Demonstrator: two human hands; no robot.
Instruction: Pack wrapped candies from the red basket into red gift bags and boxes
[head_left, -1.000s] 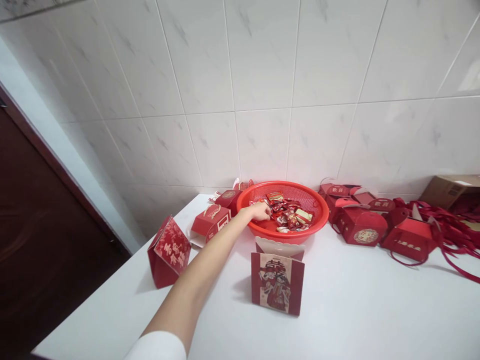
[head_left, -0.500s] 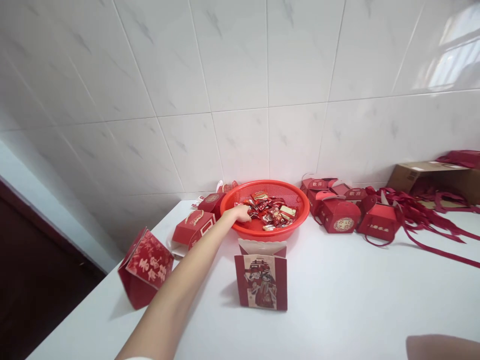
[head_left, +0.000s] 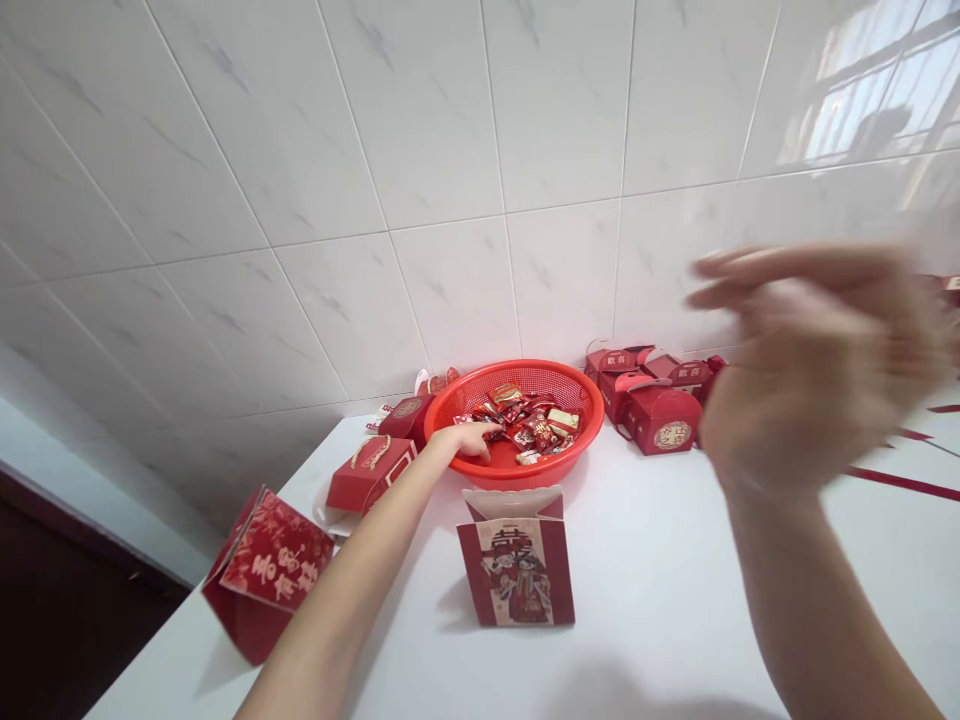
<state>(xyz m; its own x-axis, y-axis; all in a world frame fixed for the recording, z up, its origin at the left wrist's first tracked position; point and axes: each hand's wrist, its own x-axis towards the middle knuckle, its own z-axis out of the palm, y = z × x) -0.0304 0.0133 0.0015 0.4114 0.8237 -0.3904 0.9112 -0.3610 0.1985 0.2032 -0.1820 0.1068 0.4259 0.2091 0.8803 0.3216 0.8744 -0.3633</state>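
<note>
My left hand [head_left: 472,440] reaches into the red plastic basket [head_left: 517,478], its fingers touching the wrapped candies [head_left: 538,428] at the left side of the pile. Whether it grips one is too small to tell. My right hand [head_left: 825,350] is raised at the right, in front of the wall, smeared by motion, with its fingers bent toward the left. Nearest in front of the basket, an upright red box [head_left: 517,570] with two printed figures stands with its top open.
At the left stand a large red box [head_left: 274,570] and a smaller red box [head_left: 373,474]. Several red boxes [head_left: 664,420] sit right of the basket. Red ribbon [head_left: 907,484] lies on the white table [head_left: 645,590] before the tiled wall [head_left: 442,290].
My right hand has risen into view from the lower right corner. The left hand stays in the basket, its fingers now more extended among the candies. The camera view has shifted slightly.
</note>
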